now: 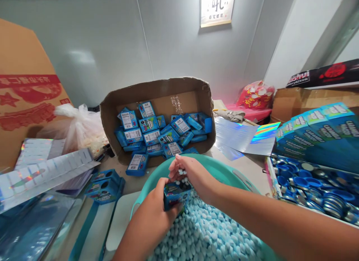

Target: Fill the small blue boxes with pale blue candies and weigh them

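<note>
My left hand (158, 205) is wrapped round a small blue candy box (176, 195), held upright above a teal basin (215, 161). Cupped over the top of that box, my right hand (196, 175) holds several pale blue candies (182, 172), some of them lying at the box's top. Its fingers curl around the candies, with the fingertips partly hidden. Loose pale blue candies (210, 227) fill the basin beneath both hands.
Behind the basin, a cardboard carton (193, 100) lies tipped with many blue boxes in it. At right stands a tray of blue metal tins (311, 186) beside a blue display carton (316, 141). Holographic sheets (244, 137) and plastic packaging (33, 219) lie about.
</note>
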A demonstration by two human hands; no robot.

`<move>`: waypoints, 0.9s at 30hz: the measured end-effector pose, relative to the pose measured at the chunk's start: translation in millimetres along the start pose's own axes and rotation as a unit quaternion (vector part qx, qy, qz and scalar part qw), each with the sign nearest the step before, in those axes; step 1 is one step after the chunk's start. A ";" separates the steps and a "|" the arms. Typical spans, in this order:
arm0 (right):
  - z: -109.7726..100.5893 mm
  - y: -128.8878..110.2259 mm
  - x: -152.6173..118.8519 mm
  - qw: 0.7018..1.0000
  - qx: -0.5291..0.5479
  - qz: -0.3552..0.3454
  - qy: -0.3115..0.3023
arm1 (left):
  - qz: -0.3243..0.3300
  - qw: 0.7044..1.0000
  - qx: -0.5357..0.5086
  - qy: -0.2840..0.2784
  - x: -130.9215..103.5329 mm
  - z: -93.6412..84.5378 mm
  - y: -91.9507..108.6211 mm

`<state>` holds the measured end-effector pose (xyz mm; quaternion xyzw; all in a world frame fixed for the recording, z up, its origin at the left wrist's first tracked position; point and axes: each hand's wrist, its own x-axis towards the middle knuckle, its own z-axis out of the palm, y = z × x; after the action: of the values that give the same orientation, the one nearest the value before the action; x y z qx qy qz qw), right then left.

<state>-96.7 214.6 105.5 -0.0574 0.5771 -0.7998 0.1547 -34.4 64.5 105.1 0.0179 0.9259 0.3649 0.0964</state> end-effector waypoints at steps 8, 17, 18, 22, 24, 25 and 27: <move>2.8 -3.5 -1.6 0.999 -0.017 -0.026 -0.010 | -0.014 1.000 0.005 -0.018 -1.9 -2.9 5.1; 1.9 -6.0 -1.7 0.998 -0.015 -0.065 -0.007 | 0.013 0.999 -0.036 0.008 2.2 -1.8 -2.4; 2.2 -6.7 -2.3 0.997 -0.018 -0.073 -0.006 | 0.011 0.999 -0.039 0.013 2.2 -1.7 -2.4; 3.5 -8.8 -4.2 0.996 -0.012 -0.092 -0.005 | 0.003 0.999 -0.034 0.037 1.0 -1.7 -1.2; 4.0 -9.1 -4.5 0.996 -0.003 -0.093 -0.009 | 0.000 0.999 -0.034 0.036 0.4 -2.2 0.0; 4.1 -9.0 -4.4 0.996 0.000 -0.092 -0.012 | -0.001 0.999 -0.033 0.032 0.1 -2.6 0.5; 4.4 -8.5 -4.1 0.996 -0.003 -0.088 -0.018 | -0.008 0.999 -0.022 0.035 -0.2 -3.2 1.4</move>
<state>-93.2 214.3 115.3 -0.1228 0.5689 -0.8077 0.0938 -34.8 63.4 108.4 -0.0041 0.9205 0.3850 0.0672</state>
